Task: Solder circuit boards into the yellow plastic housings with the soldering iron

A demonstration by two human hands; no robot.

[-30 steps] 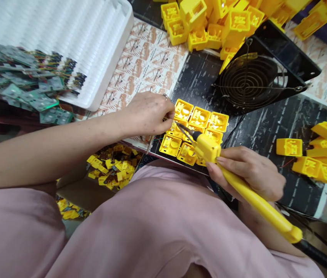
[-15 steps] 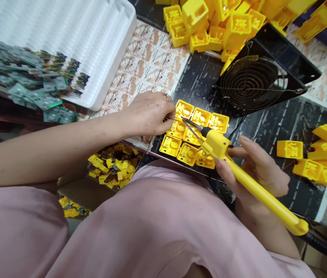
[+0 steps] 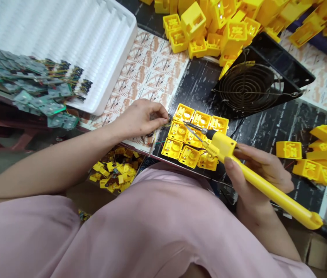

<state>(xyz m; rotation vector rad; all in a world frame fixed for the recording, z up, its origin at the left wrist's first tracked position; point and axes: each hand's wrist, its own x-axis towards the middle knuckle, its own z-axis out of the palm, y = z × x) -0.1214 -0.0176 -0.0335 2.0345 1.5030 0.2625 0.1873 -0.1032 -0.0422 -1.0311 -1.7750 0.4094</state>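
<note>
My right hand (image 3: pixel 256 173) is wrapped round a yellow soldering iron (image 3: pixel 256 177); its dark tip reaches over a block of open yellow plastic housings (image 3: pixel 195 133) laid in rows on a black mat (image 3: pixel 264 127). My left hand (image 3: pixel 143 117) sits at the left edge of that block, fingers pinched on a small dark round part with thin wires (image 3: pixel 169 117). A ring shows on one finger. Pink clothing fills the bottom of the view.
A black fan with wire grille (image 3: pixel 253 85) stands behind the housings. Loose yellow housings are heaped at the back (image 3: pixel 215 23) and right (image 3: pixel 322 154). A white ribbed tray (image 3: pixel 73 34) with green circuit boards (image 3: pixel 36 88) lies left. Small yellow parts (image 3: pixel 114 170) sit in a box below the table edge.
The soldering iron has drawn back to the right and its tip lifted off the lower housings. My left hand shifted slightly left and now pinches at the block's edge.
</note>
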